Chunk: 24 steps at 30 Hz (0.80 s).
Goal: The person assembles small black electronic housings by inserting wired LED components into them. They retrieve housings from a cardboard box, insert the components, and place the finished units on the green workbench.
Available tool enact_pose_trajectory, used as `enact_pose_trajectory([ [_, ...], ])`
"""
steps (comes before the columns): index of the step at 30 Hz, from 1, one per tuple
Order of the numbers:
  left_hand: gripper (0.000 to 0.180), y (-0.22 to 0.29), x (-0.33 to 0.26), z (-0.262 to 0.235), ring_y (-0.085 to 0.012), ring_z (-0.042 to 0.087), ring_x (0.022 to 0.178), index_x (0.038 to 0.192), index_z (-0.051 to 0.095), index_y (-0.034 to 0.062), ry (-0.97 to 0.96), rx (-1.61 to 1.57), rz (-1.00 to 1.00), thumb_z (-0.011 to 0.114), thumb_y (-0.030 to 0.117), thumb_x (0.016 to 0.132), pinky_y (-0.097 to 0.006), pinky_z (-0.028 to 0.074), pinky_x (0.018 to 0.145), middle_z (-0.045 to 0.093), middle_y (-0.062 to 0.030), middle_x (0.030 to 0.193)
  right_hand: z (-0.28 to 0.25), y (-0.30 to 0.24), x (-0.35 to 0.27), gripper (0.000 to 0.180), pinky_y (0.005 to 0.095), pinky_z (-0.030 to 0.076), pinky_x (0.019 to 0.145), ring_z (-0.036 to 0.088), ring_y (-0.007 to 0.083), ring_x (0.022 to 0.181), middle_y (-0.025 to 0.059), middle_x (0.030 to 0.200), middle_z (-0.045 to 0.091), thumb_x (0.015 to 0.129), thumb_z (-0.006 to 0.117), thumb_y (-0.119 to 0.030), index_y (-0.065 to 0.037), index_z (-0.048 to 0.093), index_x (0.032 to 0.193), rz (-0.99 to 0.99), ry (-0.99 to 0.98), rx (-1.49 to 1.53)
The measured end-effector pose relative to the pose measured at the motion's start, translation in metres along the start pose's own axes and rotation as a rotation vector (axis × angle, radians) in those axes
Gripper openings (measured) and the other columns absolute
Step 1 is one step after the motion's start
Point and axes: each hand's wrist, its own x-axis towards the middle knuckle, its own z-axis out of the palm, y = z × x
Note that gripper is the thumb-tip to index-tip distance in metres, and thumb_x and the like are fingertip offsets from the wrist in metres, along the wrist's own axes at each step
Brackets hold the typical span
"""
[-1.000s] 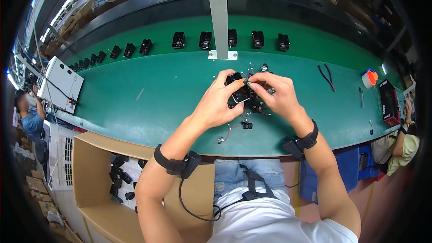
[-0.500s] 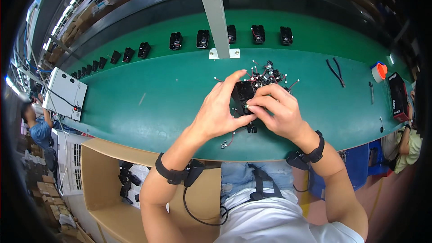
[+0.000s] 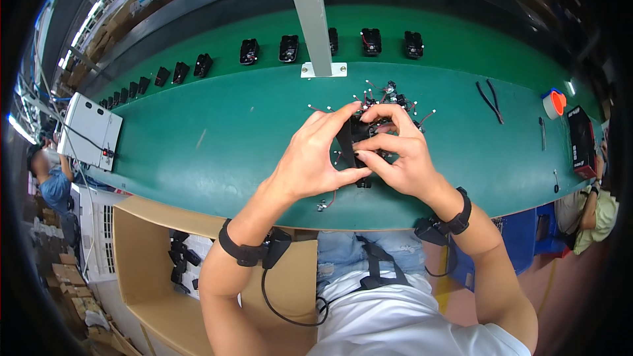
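Observation:
My left hand (image 3: 304, 157) is wrapped around the left side of a black plastic housing (image 3: 344, 144), thumb below and fingers above. Over the housing's open side, my right hand (image 3: 403, 158) has its thumb and index finger pinched together inside it; whatever they hold is hidden. The right hand's other fingers bend over the far rim. Just beyond the hands lies a pile of small black parts (image 3: 393, 97) with red and black wires and white plugs. One loose wired part (image 3: 322, 206) lies near the table's front edge.
Similar black housings (image 3: 289, 48) stand in a row on the green strip behind the table, past a grey post (image 3: 310, 20). Dark-handled pliers (image 3: 491, 102), an orange-and-blue tape roll (image 3: 555, 103) and a black box (image 3: 581, 142) lie right. A white machine (image 3: 92, 132) stands left. Below is a cardboard box (image 3: 148, 277).
My right fingers have shifted over the housing, with the upper ones now spread toward its far rim. The housing appears tilted more upright in my left hand. The whole view has shifted slightly.

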Motion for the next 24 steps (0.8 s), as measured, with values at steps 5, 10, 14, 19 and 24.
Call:
enact_pose_trajectory([
  [5,0.103,-0.002,-0.003,-0.006,-0.0297,0.067,0.083,0.148,0.044,0.0066,-0.056,-0.131,-0.192,0.09,0.047,0.065,-0.04,0.055,0.076,0.068,-0.0189,0.099,-0.011,0.006,0.001,0.02,0.0461,0.043,0.106,0.048,0.0345,0.134,0.0204,0.149,0.045,0.088,0.07,-0.016,-0.005,0.076,0.103,0.033,-0.16,0.271],
  [10,0.081,0.011,0.0,0.002,-0.0236,0.063,0.061,0.119,0.063,0.0067,0.195,0.301,0.06,0.075,0.069,0.07,-0.036,0.052,0.056,0.064,-0.0082,0.072,-0.014,0.014,-0.005,0.026,0.0421,0.04,0.11,0.048,0.0287,0.134,0.0219,0.151,0.042,0.088,0.071,-0.016,0.004,0.073,0.104,0.388,-0.317,1.024],
  [14,0.079,0.019,-0.001,0.008,-0.0227,0.055,0.053,0.104,0.067,0.0076,0.301,0.471,0.218,0.061,0.08,0.074,-0.036,0.048,0.048,0.057,-0.0054,0.064,-0.005,0.009,-0.014,0.027,0.038,0.046,0.102,0.058,0.0239,0.12,0.0201,0.142,0.052,0.089,0.073,-0.022,0.004,0.072,0.098,0.562,-0.293,1.231],
  [19,0.06,0.019,0.0,0.004,-0.023,0.056,0.06,0.114,0.062,0.0047,0.266,0.252,-0.038,0.067,0.057,0.086,-0.035,0.048,0.056,0.056,-0.0053,0.067,-0.003,0.005,-0.011,0.037,0.0394,0.05,0.101,0.061,0.0185,0.112,0.0133,0.129,0.061,0.097,0.066,-0.031,0.002,0.067,0.113,0.618,-0.194,1.255],
  [24,0.042,0.017,0.004,-0.009,-0.0245,0.06,0.09,0.121,0.057,0.0005,0.239,0.151,-0.078,0.071,0.022,0.087,-0.035,0.049,0.075,0.06,-0.0116,0.098,-0.019,0.009,-0.002,0.047,0.0402,0.05,0.103,0.061,0.0253,0.119,0.0155,0.128,0.063,0.101,0.059,-0.034,0.002,0.057,0.132,0.554,-0.08,1.309],
])
